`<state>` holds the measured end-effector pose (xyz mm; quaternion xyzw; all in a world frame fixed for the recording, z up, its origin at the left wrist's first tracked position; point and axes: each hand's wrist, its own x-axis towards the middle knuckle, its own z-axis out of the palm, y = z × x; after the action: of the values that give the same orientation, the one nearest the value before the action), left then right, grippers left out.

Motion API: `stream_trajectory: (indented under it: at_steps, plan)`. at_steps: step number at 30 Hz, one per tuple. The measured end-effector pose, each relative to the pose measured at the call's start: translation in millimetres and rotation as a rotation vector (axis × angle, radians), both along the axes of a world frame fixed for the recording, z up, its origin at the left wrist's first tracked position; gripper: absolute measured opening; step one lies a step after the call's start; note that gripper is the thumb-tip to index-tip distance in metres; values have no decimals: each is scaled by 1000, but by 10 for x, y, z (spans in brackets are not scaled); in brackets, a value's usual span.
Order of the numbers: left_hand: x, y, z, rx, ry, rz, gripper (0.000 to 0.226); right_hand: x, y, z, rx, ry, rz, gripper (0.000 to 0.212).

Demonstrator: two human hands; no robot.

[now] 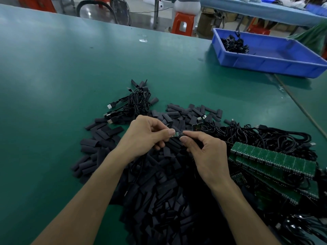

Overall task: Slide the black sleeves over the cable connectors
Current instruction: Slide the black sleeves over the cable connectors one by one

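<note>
Green connector board (175,134) pinched by left hand (144,137); right hand (208,154) pinches a black sleeve (181,135), its mouth at the board, not yet slid on. Heaped loose sleeves (168,200) and cables (265,137) suggest most work remains; few cables in blue bin (265,65)

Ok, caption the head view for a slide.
Above a heap of black sleeves, the left hand pinches a green connector board while the right hand holds a sleeve up to it.
</note>
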<state>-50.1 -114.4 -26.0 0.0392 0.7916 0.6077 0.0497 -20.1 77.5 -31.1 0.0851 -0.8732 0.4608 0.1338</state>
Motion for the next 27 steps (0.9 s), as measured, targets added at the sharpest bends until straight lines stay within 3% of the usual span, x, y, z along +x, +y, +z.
stream_trajectory:
  at_steps: [5, 15, 24, 27]
  plan:
    - [12, 0, 16, 30, -17, 17, 19, 4, 1, 10, 31, -9, 26, 37]
    - [20, -32, 37, 26, -29, -55, 20, -25, 36, 48, 103, -25, 39, 32]
    - [31, -55, 75, 65, -50, -114, 16, -43, 68, 58, 2, -110, 80, 25]
    - [31, -54, 77, 87, -55, -124, 15, -54, 90, 75, -34, -146, 142, 34]
